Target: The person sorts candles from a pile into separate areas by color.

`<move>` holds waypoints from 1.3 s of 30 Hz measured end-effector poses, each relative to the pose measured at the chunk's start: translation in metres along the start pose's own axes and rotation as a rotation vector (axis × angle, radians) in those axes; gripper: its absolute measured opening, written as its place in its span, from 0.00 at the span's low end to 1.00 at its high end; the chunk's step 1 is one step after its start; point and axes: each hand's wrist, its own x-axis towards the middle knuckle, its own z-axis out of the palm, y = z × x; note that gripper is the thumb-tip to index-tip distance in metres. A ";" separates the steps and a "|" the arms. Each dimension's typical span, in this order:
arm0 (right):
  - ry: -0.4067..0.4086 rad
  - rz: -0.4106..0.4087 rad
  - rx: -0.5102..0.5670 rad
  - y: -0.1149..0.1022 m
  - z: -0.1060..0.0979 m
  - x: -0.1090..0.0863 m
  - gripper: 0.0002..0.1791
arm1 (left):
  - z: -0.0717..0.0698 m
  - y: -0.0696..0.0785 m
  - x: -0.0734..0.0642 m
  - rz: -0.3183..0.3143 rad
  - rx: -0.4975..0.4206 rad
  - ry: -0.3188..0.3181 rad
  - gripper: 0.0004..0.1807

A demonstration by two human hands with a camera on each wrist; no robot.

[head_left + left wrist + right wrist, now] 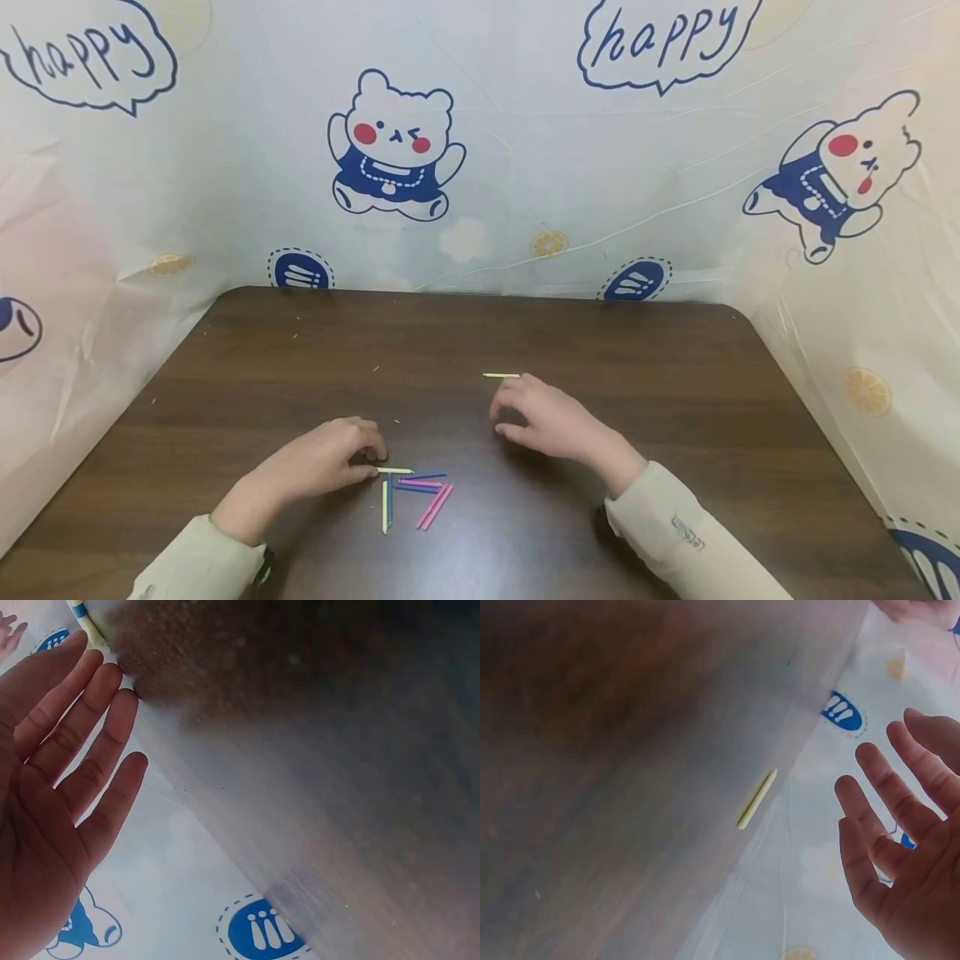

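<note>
Short thin sticks in blue and pink (435, 506) lie in a loose group on the dark wooden table, with an upright-lying yellow stick (386, 507) at its left side. Along the group's top edge lies another yellow stick (394, 471). My left hand (330, 454) is at that stick's left end, thumb tip right against it, the other fingers loosely bent above. Farther back, a lone yellow stick (757, 799) rests on the table. Just in front of it hovers my right hand (551, 421), fingers relaxed and nothing held; its knuckles overlap the stick's right end in the head view.
The brown table (637, 358) has rounded far corners. Behind and beside it hangs a pale sheet (510, 167) printed with bears and lettering. Tiny pale specks are scattered over the tabletop's left half.
</note>
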 end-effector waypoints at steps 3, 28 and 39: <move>0.001 -0.038 -0.019 -0.005 0.002 -0.002 0.06 | -0.001 -0.002 0.002 -0.007 -0.016 -0.011 0.05; -0.090 -0.151 -0.065 -0.048 0.022 0.003 0.07 | 0.000 -0.001 0.004 -0.061 -0.057 -0.062 0.07; -0.105 -0.236 -0.121 -0.066 0.032 0.016 0.06 | 0.002 -0.004 0.008 -0.040 -0.035 -0.079 0.09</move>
